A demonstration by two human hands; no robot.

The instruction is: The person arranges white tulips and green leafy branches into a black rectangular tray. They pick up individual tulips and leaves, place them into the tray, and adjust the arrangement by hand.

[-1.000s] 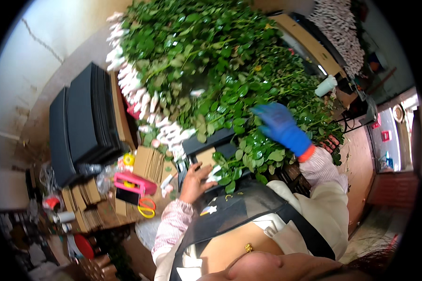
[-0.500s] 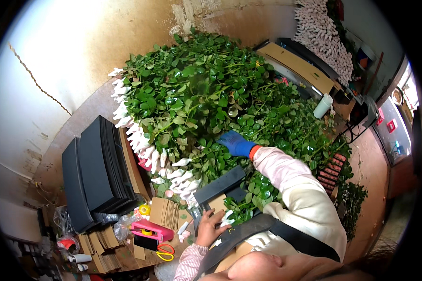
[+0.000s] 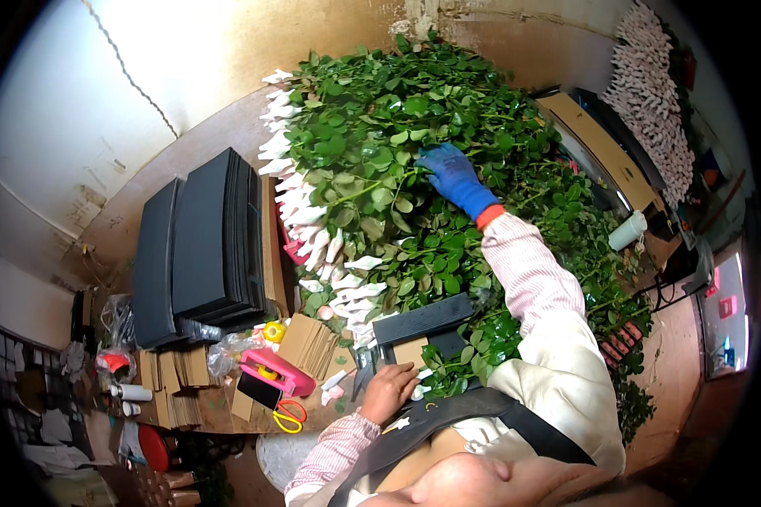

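Observation:
A broad heap of leafy rose stems (image 3: 355, 118) covers the worktable, with white-sleeved flower heads (image 3: 313, 232) lined along its left side. My right hand (image 3: 452, 173), in a blue glove with an orange cuff, reaches over the middle of the heap. Its fingers point left, slightly apart among the leaves, and no stem shows plainly in them. Close to my body, my bare left hand (image 3: 387, 394) lies with fingers outstretched by a piece of cardboard (image 3: 410, 351) and a black box-like holder (image 3: 423, 318). Beside that hand, a few leafy stems (image 3: 473, 351) with white-covered ends lie in front of me.
Black sheets (image 3: 216, 237) stand stacked at left. Nearer are brown cardboard pieces (image 3: 309, 346), a pink tape dispenser (image 3: 275, 372), a phone (image 3: 258, 390) and scissors with red-and-yellow handles (image 3: 290, 416). A pale bottle (image 3: 627, 231) stands at right, near a long cardboard box (image 3: 600, 148).
My right hand has moved away from me, farther up over the leaves. My left hand's fingers have drawn closer together near the cardboard. The view has shifted.

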